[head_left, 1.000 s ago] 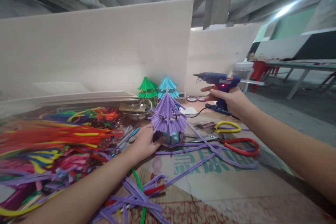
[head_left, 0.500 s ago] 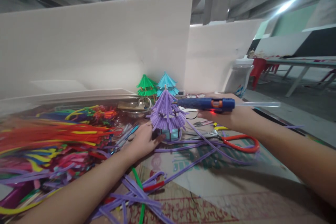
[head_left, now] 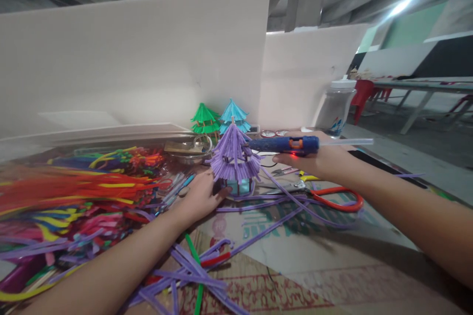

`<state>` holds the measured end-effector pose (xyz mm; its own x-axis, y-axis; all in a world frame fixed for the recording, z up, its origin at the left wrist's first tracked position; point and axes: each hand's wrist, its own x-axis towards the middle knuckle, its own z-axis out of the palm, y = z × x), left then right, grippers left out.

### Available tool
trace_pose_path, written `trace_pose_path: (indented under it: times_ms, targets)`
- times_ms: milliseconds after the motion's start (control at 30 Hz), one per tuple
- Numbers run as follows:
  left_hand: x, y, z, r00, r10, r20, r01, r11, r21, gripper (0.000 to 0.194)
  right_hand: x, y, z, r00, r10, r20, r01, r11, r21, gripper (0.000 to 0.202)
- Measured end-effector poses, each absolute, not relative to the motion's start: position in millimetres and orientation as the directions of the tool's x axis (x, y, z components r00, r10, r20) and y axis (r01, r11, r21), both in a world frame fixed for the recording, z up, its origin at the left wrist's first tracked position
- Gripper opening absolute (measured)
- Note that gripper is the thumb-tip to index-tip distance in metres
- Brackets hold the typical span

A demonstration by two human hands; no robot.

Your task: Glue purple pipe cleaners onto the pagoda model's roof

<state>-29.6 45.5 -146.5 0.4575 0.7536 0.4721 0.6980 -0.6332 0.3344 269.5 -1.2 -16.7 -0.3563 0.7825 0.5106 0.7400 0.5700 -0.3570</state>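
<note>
A purple two-tiered pavilion model, its roofs covered in pipe cleaners, stands upright in the middle of the table. My left hand grips its base from the left, the thumb against the lower wall. A blue glue gun is in my right hand, held level with its nozzle at the right side of the upper roof. A red light glows on the gun, and a clear glue stick sticks out of its back. The nozzle's tip is partly lost against the purple roof. Most fingers of the right hand are behind the gun.
Red-handled scissors lie right of the model among purple pipe cleaners. Bundles of coloured pipe cleaners cover the left side. Green and light-blue pavilions, a bowl and a plastic bottle stand behind.
The glue gun and my right hand have shifted slightly left, with the glue stick's end closer in. My left hand stays on the pavilion's base. The view has tilted very slightly.
</note>
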Motion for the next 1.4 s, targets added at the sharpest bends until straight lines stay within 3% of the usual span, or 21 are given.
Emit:
trace_pose_path:
  times_ms: [167,333,667,1400]
  targets:
    - [-30.8,46.8,-147.6,0.491,0.753,0.438,0.735,-0.628,0.256,0.053,268.4,-4.0,-14.0,-0.402,0.759,0.512,0.724,0.606,-0.33,0.028]
    - [-29.9,46.3,-146.3,0.493,0.754,0.434,0.732,-0.629,0.261,0.051,268.2,-6.8,-13.4,-0.393,0.755,0.525,0.727,0.605,-0.324,0.03]
    - [-29.4,45.9,-143.3,0.509,0.734,0.449,0.699,-0.657,0.282,0.045,265.1,-10.8,-12.5,-0.39,0.77,0.505,0.817,0.543,-0.196,0.035]
    - [-28.1,42.8,-141.6,0.506,0.738,0.447,0.708,-0.651,0.273,0.056,262.7,-17.9,-16.0,-0.425,0.734,0.529,0.855,0.518,-0.032,0.026]
